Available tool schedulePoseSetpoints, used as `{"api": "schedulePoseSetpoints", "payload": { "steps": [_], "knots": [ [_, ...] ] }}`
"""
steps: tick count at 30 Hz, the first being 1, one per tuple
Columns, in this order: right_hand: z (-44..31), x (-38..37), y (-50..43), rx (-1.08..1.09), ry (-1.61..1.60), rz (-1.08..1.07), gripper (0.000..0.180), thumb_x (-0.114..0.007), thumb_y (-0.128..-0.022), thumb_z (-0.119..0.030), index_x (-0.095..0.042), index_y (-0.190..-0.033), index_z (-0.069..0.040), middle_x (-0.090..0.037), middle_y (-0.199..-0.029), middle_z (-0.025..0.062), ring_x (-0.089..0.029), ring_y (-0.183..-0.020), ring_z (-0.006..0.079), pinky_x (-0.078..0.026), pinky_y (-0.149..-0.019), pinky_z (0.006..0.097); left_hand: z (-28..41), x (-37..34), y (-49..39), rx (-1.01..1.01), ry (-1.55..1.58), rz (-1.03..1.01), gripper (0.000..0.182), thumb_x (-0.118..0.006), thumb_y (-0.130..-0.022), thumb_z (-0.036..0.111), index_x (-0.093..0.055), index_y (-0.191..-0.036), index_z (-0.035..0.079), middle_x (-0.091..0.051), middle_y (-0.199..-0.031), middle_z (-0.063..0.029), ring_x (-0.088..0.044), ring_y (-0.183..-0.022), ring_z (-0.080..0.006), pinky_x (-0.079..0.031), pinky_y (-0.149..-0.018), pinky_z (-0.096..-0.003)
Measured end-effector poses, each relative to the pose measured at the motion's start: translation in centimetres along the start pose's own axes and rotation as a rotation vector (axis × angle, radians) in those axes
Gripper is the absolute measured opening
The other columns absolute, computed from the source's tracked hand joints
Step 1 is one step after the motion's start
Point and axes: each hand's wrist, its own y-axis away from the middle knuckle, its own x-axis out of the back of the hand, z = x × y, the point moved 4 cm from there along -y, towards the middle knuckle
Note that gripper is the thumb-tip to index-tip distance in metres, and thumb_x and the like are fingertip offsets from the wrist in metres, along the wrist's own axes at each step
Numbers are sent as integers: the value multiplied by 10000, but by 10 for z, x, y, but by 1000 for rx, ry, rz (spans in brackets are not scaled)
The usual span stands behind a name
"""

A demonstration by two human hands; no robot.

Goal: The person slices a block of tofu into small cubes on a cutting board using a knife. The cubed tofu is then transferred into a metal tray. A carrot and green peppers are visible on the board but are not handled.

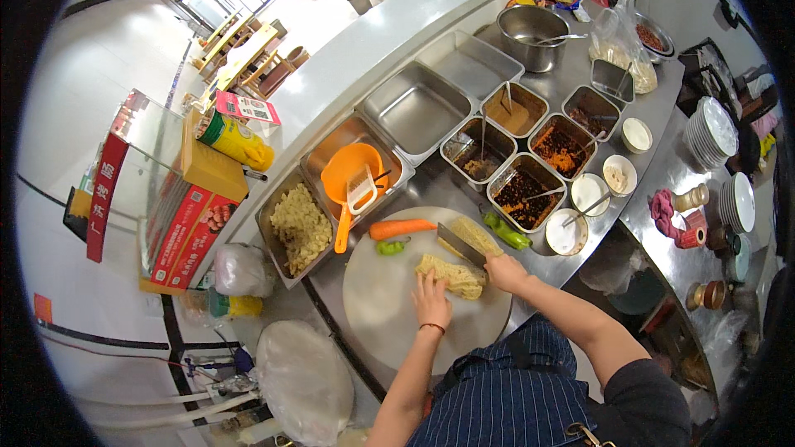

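On a round white cutting board (385, 310) lie two pale yellow, wrinkled pieces of food that may be tofu skin. My right hand (506, 272) is closed on the handle of a cleaver (461, 244), whose blade stands between the two pieces. With its fingers spread, my left hand (431, 299) presses on the nearer yellow piece (453, 276). The farther piece (475, 236) lies beyond the blade. A carrot (400, 228) and a green pepper (391, 248) rest near the board's far left edge. More green peppers (508, 233) are at its far right.
Beyond the board stand steel pans of sauce (526, 192) with spoons, and white bowls (566, 231) to their right. A steel pan of pale chopped food (298, 230) is at the left, beside a pan holding an orange strainer (351, 167). Stacked plates (711, 133) stand far right.
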Motion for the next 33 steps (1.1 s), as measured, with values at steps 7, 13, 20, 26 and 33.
{"api": "schedulePoseSetpoints", "payload": {
  "steps": [7,13,20,26,33],
  "knots": [
    [-14,23,19,106,53,-8,228,-522,-924,-197,-510,-1045,-4,-653,-780,261,-640,-744,463,-510,-677,547,-3,3,9,3,64,-18,365,-620,-775,27,-569,-1126,114,-352,-1474,-119,-230,-1416,-388,-282,-1085,-631],
    [-2,9,48,150,64,-112,237,-514,-929,-213,-510,-1052,-11,-648,-760,261,-637,-714,463,-512,-661,543,-10,-7,11,18,434,162,390,-608,-806,42,-523,-1183,95,-375,-1454,-168,-315,-1374,-380,-363,-1052,-537],
    [-15,-22,27,238,60,-190,210,-515,-913,-198,-503,-1010,-12,-637,-771,280,-625,-745,473,-501,-672,548,-37,-87,19,711,1428,128,430,-516,-810,-31,-461,-1232,23,-524,-1201,-121,-546,-1077,-267,-504,-827,-424],
    [-38,-46,44,390,68,-247,222,-519,-912,-216,-503,-1022,-24,-624,-753,284,-612,-738,485,-490,-678,566,-51,-93,50,813,1859,137,453,-556,-818,18,-426,-1250,65,-520,-1195,-102,-530,-1070,-270,-451,-878,-478],
    [-30,-50,56,357,16,-183,231,-550,-914,-229,-530,-1041,-36,-616,-738,289,-607,-725,488,-489,-683,564,-31,-87,89,816,1879,213,505,-515,-829,-16,-420,-1316,81,-538,-1217,-112,-542,-1106,-313,-451,-925,-527]
  ]
}}
